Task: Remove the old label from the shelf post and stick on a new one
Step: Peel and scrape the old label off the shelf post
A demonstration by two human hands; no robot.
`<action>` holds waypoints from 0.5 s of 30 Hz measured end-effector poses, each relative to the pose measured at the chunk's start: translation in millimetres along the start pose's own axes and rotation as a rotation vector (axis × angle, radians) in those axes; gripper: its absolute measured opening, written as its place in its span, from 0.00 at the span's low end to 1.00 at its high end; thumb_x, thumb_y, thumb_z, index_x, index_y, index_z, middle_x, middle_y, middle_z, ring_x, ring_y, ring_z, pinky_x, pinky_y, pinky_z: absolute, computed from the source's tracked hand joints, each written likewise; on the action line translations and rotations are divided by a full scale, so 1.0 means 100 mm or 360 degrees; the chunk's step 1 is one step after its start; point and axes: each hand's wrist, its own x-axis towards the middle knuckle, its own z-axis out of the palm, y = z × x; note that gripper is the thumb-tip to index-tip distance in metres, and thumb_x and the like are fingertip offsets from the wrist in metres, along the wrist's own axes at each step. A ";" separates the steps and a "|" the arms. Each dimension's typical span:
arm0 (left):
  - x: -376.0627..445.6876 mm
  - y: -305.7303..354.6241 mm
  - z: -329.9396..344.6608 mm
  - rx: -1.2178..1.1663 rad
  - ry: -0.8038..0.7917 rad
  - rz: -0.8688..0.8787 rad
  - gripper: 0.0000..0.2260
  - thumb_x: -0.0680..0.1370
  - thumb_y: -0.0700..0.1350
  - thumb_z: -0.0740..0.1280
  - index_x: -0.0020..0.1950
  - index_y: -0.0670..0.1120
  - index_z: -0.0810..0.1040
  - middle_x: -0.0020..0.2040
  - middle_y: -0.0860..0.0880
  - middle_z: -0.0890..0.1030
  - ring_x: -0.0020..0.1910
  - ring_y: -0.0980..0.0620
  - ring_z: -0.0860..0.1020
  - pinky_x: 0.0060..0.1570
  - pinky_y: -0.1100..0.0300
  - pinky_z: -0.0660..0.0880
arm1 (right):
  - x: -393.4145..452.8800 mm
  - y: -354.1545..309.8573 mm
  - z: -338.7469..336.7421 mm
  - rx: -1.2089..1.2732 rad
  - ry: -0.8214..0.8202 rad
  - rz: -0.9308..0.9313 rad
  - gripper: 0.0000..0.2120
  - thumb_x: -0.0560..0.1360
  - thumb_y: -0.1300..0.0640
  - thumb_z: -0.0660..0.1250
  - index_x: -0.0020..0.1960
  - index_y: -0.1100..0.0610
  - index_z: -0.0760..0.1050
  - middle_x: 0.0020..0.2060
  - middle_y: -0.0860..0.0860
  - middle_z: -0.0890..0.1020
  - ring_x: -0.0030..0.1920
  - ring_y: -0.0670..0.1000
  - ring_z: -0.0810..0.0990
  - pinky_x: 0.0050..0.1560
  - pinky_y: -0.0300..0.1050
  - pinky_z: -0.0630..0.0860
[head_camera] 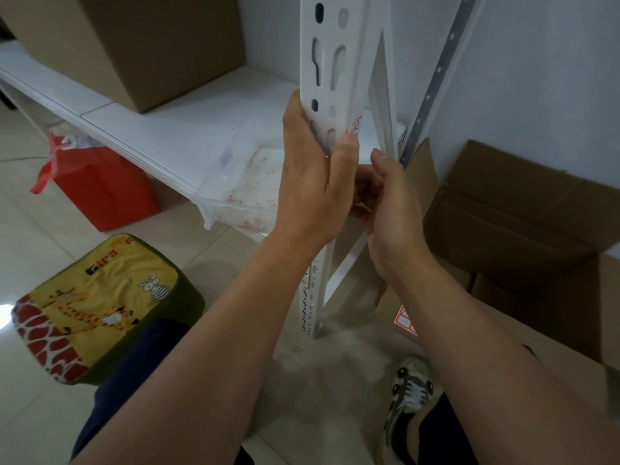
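Observation:
A white slotted shelf post (330, 55) runs from the top centre down to the floor. A small white label with red print (356, 124) sits on the post's right face. My left hand (312, 176) grips the post just below that label, with its thumb tip against the label's lower edge. My right hand (391, 196) is curled close beside the post, slightly lower, its fingertips hidden behind my left hand. A sheet of red-bordered labels (404, 318) lies on the cardboard box at the lower right.
A clear plastic tray (241, 196) with red scraps sits at the shelf edge left of the post. A cardboard box (141, 45) stands on the white shelf, and more boxes (513, 213) lie on the right. A giraffe-print stool (100, 307) and red bag (100, 182) stand on the left.

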 end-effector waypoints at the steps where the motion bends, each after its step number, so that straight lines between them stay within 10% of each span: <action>1: 0.00 0.00 0.00 0.0000 -0.0013 0.0010 0.25 0.77 0.49 0.56 0.71 0.40 0.58 0.59 0.46 0.70 0.51 0.62 0.72 0.47 0.70 0.73 | 0.00 0.00 0.00 -0.0003 0.0000 -0.0003 0.27 0.74 0.40 0.53 0.46 0.59 0.82 0.45 0.69 0.78 0.46 0.61 0.80 0.52 0.57 0.77; 15: -0.01 0.05 0.04 -0.0140 0.0058 -0.0076 0.25 0.75 0.41 0.56 0.72 0.39 0.58 0.62 0.43 0.69 0.54 0.53 0.72 0.52 0.60 0.74 | -0.05 -0.02 0.02 0.0001 0.0037 -0.0031 0.25 0.75 0.41 0.54 0.46 0.56 0.82 0.47 0.68 0.78 0.50 0.65 0.79 0.54 0.61 0.77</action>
